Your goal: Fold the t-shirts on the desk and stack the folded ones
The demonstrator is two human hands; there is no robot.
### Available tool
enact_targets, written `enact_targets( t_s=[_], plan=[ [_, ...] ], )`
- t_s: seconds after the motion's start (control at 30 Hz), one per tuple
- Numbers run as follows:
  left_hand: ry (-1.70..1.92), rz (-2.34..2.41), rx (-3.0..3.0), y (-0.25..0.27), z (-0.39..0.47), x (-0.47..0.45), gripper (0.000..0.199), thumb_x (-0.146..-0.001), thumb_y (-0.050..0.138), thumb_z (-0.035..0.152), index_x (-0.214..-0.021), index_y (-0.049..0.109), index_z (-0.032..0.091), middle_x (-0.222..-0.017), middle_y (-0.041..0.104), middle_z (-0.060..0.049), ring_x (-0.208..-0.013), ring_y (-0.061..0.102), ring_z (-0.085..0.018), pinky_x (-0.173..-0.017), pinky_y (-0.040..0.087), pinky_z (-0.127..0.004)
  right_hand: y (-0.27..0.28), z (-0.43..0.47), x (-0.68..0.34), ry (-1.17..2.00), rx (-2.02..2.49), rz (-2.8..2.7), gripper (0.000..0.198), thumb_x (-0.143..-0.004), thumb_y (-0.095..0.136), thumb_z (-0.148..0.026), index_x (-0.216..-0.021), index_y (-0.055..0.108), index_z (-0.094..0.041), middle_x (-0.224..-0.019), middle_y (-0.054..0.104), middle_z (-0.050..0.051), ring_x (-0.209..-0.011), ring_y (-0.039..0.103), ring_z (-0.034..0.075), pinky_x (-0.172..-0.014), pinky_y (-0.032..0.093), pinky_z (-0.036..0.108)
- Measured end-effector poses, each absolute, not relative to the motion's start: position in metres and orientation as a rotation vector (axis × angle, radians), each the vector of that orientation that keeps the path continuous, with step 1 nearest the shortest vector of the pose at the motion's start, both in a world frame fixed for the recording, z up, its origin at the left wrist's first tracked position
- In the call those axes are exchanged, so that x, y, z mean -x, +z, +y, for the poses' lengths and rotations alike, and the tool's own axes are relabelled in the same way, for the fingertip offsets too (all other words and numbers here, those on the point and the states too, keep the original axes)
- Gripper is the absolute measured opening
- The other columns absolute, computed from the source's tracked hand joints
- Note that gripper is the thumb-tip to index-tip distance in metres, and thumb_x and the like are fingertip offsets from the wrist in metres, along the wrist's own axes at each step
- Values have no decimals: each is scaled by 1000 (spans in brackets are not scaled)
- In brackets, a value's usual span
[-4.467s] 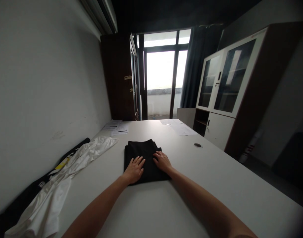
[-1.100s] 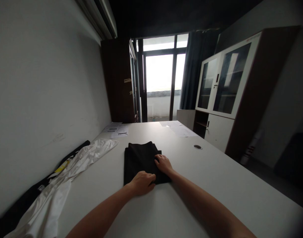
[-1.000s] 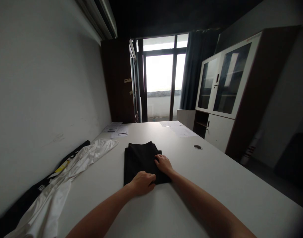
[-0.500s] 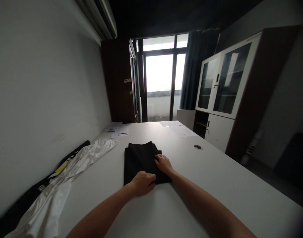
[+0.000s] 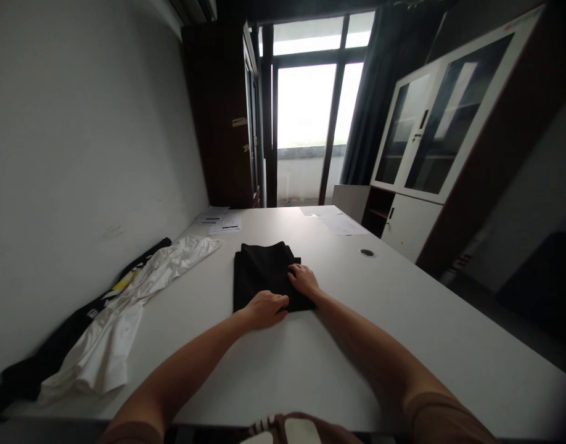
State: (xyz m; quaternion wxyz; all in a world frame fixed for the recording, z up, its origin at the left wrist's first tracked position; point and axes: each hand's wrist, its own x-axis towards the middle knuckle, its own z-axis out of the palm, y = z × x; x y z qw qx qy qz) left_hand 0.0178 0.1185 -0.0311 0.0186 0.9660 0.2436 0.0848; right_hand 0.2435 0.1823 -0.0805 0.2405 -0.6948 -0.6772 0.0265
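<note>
1 black cloth (image 5: 259, 274), folded, matte, flat on the white table (image 5: 264, 376) under both hands. Roughly square, sides running away from the person; long axis hard to tell. Left hand (image 5: 266, 308) curled at its near edge, can't tell if gripping. Right hand (image 5: 304, 279) half open, fingers bent, laid on its right side. Left of left hand: 2 garments, crumpled shiny white garment (image 5: 121, 333), black garment (image 5: 63, 336) alongside.
</note>
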Motion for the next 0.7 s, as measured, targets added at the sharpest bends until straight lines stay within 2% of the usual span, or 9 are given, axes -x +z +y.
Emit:
enact_targets(
  t_s=[0.7],
  plan=[
    [276, 796, -2949, -32, 121, -16, 9, -97, 61, 33, -99, 62, 24, -94, 74, -2, -87, 71, -22, -79, 46, -29, -79, 181, -243, 82, 1920, -1860, 37, -101, 55, -37, -134, 66, -24, -141, 64, 8, -133, 52, 27, -112, 35, 37]
  ],
)
